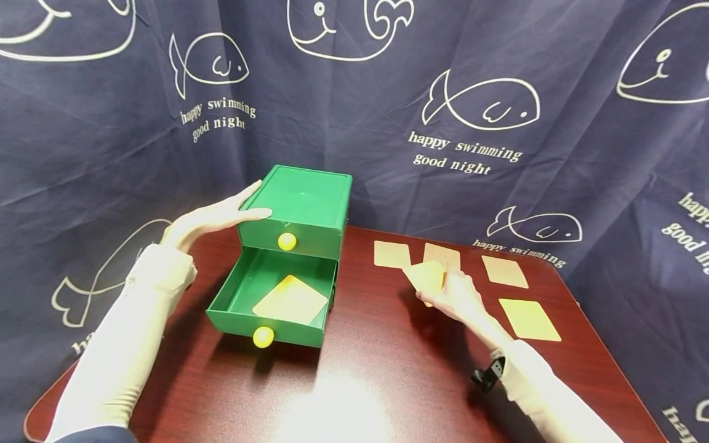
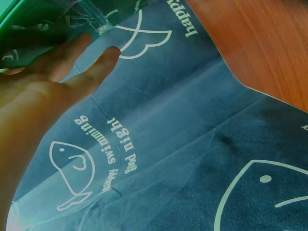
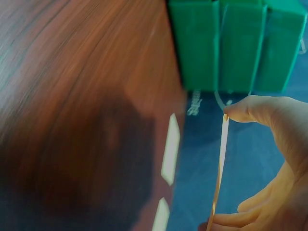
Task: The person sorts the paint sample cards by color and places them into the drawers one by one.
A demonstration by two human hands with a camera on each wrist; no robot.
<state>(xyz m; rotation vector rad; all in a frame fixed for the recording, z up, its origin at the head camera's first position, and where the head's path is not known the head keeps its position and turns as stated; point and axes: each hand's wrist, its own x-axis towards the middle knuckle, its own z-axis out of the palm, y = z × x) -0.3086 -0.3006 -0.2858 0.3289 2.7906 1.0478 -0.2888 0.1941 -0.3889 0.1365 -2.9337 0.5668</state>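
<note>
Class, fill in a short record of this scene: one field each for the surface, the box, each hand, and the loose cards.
Surface: dark red table
Box: green drawer box, lower drawer pulled open, one yellow card in drawer
Left hand: left hand rests flat against the box's side
Right hand: right hand pinches a yellow card by its edges
Loose cards: four cards flat on the table, e.g.
</note>
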